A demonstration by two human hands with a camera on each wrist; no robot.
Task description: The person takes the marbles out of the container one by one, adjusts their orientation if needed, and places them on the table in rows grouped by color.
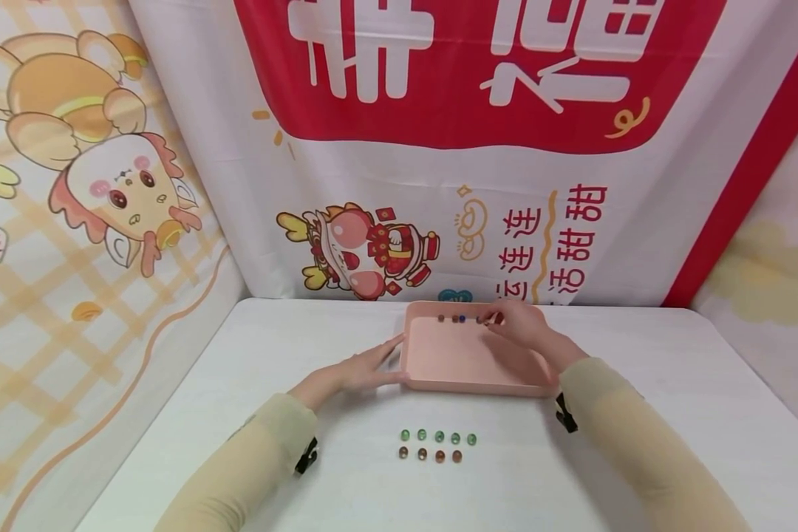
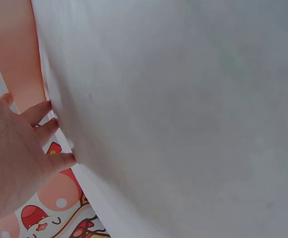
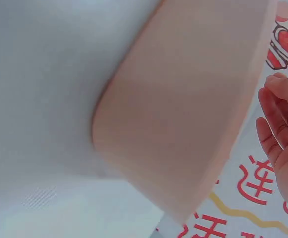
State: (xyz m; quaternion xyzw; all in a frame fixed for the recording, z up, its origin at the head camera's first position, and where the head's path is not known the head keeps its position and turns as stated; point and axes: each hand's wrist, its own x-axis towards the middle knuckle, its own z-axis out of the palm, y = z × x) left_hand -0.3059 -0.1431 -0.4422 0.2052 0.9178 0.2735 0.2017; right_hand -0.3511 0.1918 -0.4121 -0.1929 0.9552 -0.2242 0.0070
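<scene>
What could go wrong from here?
The marbles along the far wall of the tray could roll if the left hand, touching its side, jolts it. The right hand, with its fingertips close to them, might knock one away. On the table, the green marbles and brown marbles have no visible barrier around them, so a passing sleeve could scatter the rows.

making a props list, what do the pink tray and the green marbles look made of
Pink tray: probably moulded plastic, smooth and fairly matte, judging by its rounded corners and even colour. Green marbles: likely glass, translucent and shiny, since they show bright glints; clear plastic is possible.
</scene>
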